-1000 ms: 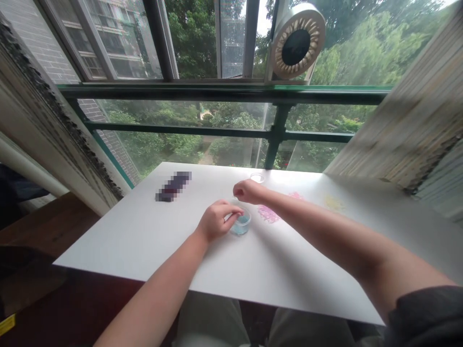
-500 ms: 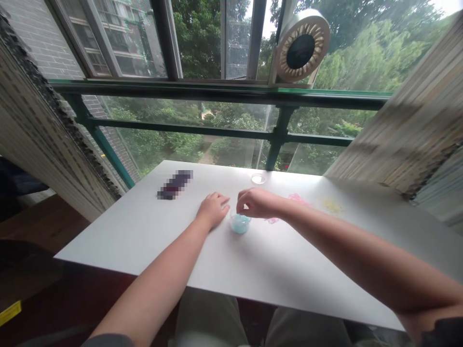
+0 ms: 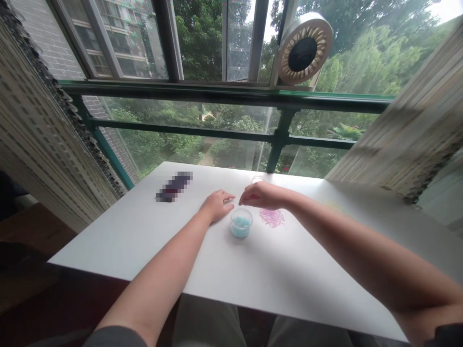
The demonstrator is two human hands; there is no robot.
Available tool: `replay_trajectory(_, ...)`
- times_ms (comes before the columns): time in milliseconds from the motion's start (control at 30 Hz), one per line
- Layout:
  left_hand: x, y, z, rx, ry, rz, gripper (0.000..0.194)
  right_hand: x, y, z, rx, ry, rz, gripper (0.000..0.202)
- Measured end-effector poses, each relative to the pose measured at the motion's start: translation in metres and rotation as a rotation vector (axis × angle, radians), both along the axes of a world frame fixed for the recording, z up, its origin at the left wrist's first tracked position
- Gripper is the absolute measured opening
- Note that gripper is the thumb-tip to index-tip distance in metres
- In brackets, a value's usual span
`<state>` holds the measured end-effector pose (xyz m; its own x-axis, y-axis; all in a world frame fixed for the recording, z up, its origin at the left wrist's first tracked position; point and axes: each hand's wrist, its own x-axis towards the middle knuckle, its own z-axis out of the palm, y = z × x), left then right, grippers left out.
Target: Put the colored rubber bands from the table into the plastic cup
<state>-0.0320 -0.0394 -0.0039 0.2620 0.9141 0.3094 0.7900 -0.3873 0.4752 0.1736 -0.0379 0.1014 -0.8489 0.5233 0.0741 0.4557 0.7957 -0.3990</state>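
Observation:
A clear round tub (image 3: 241,225) with small light-blue pieces in it stands on the white table. My left hand (image 3: 217,206) rests on the tabletop just left of the tub, fingers stretched out and apart. Beyond the tub's rim is my right hand (image 3: 258,195), its fingertips pinched together close to my left fingertips. Whatever the pinch holds is too small to make out. Right of the tub, under my right wrist, lies a loose pile of small pink, loop-like pieces (image 3: 272,218). A clear round lid (image 3: 258,180) shows partly behind my right hand.
A pixelated dark object (image 3: 174,187) lies at the table's back left. Some yellow pieces (image 3: 333,207) are mostly hidden behind my right forearm. Behind the white table (image 3: 231,270) run a green railing (image 3: 224,94) and windows with a round fan (image 3: 305,50); curtains hang at both sides.
My right hand has moved up and away from the tub's mouth to a spot beyond it, near my left fingers. The tub's rim and the pink pile now show more fully.

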Motion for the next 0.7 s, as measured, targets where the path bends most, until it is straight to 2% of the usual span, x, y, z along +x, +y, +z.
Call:
replay_trajectory(100, 0.005, 0.009, 0.004, -0.025, 0.039, -0.051, 0.032, 0.003, 0.005, 0.000, -0.046, -0.056, -0.029, 0.019)
replay_trajectory(167, 0.009, 0.013, 0.006, -0.040, 0.063, -0.072, 0.026, 0.005, 0.011, -0.005, 0.009, -0.066, -0.082, 0.021)
replay_trajectory(267, 0.014, 0.016, 0.008, -0.051, 0.079, -0.082, 0.020, 0.006, 0.025, -0.022, 0.108, -0.108, -0.181, 0.023)
replay_trajectory(333, 0.016, 0.016, 0.010, -0.056, 0.093, -0.075, 0.018, 0.004, 0.033, -0.037, 0.116, -0.144, -0.217, 0.023)
replay_trajectory(500, 0.012, 0.013, 0.015, -0.092, 0.139, -0.014, 0.015, -0.005, 0.040, -0.062, 0.119, -0.174, -0.219, 0.023)
replay_trajectory(700, -0.006, 0.007, 0.022, -0.177, 0.187, 0.130, 0.014, -0.016, 0.039, -0.067, 0.212, -0.221, -0.188, 0.017)
